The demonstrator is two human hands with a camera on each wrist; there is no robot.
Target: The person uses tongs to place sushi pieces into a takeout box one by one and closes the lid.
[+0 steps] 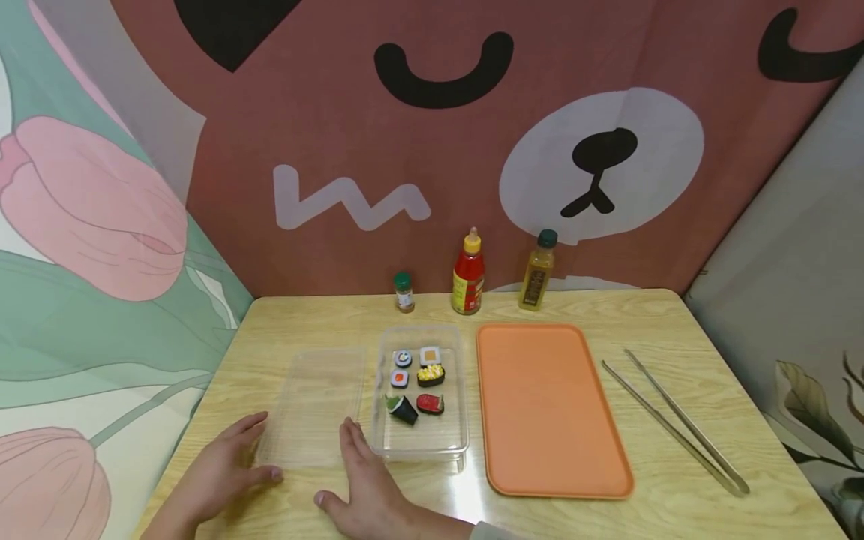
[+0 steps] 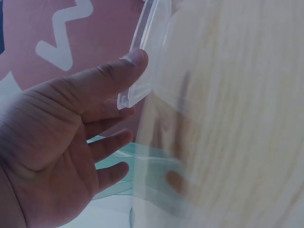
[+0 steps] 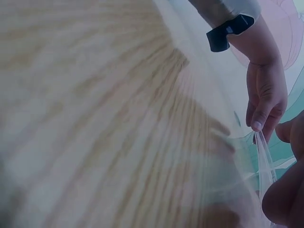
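A clear plastic lid (image 1: pixel 313 405) lies at the left of the table, its corner in my left hand (image 1: pixel 219 469). The left wrist view shows the thumb (image 2: pixel 135 59) on the lid's rim and a finger behind it; the other fingers are spread. My right hand (image 1: pixel 374 487) is at the lid's near right corner, fingers straight and thumb held apart. Its fingertips (image 3: pixel 280 204) lie along the lid's edge in the right wrist view. Just beyond them stands a clear plastic box (image 1: pixel 448 435) holding several sushi pieces (image 1: pixel 430 375).
An orange tray (image 1: pixel 550 412) lies right of the box, with metal tongs (image 1: pixel 675 420) beyond it. Along the back edge stand a small green-capped spice jar (image 1: pixel 403 292), a red sauce bottle (image 1: pixel 468 277) and a yellowish bottle (image 1: pixel 536 274). A printed cloth (image 1: pixel 337 135) hangs behind the table.
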